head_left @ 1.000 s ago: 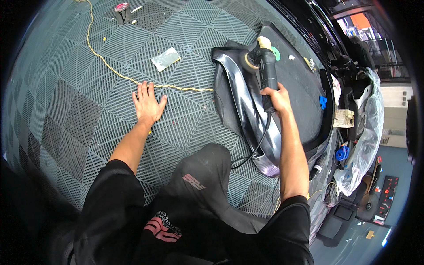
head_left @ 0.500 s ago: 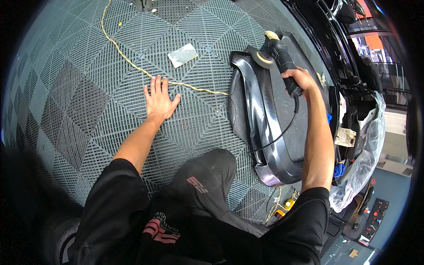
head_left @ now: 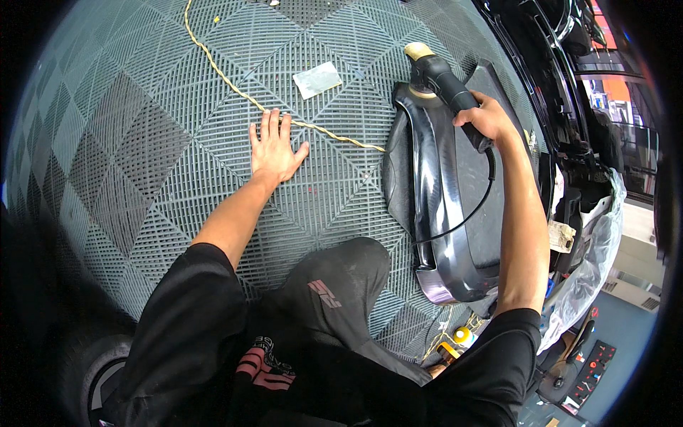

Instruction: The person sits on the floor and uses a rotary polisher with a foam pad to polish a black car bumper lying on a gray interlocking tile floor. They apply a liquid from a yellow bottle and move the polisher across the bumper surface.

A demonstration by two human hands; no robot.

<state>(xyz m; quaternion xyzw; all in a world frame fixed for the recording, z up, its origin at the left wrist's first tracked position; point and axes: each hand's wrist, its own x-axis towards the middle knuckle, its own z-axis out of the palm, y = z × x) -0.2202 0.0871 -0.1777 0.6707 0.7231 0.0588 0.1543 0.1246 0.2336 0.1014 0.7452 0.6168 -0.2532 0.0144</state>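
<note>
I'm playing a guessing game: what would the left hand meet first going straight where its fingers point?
Probably the yellow cord, at the tips of the left hand; whether they touch is unclear.

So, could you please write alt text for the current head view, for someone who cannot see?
A person's right hand grips a black handheld polisher, its cream pad at the upper end of a glossy black curved panel. The left hand lies spread on grey slatted floor tiles, fingertips at a twisted yellow cord.

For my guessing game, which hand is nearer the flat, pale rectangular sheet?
Left. The left hand is below and left of the sheet in the picture; the right hand, holding the black handheld polisher, is farther away, rightward.
</note>
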